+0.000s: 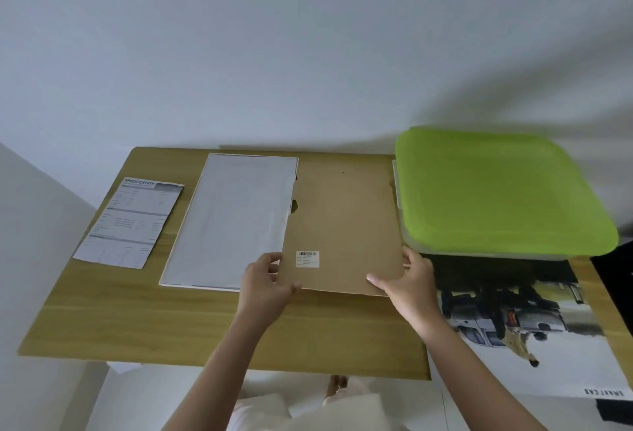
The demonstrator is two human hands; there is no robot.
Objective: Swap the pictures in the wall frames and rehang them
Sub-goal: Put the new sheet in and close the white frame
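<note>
- A wooden table (137,321) stood against a plain pale wall (274,36), seen from above by the head camera.
- Farthest left on the table lay a printed sheet (132,223) headed "SPECIFICATION", flat and slightly askew.
- Just to its right, apart from it, lay a large white sheet (233,218), flat, with its far edge near the wall.
- The left hand (265,285) gripped the near left corner of a brown backing board (342,225), thumb on top near the near edge and fingers curled along the board's left side.
- The backing board lay in the middle of the table, its left edge overlapping the right side of the white sheet. A small notch was cut in that left edge, and a white barcode label (307,258) sat near the left hand.
- The right hand (409,281) held the board's near right corner, thumb pressed flat on the top face and fingers wrapped around the right edge.
- Just beside the board's right edge stood a clear plastic box with a bright green lid (496,190), closed; whether the two touched could not be told.
- Under the near side of that box, a poster (534,334) showing a vehicle and the words "SMART CAR" lay flat and ran past the table's right front corner.
- At the bottom edge, the person's light clothing (308,410) showed below the table.
</note>
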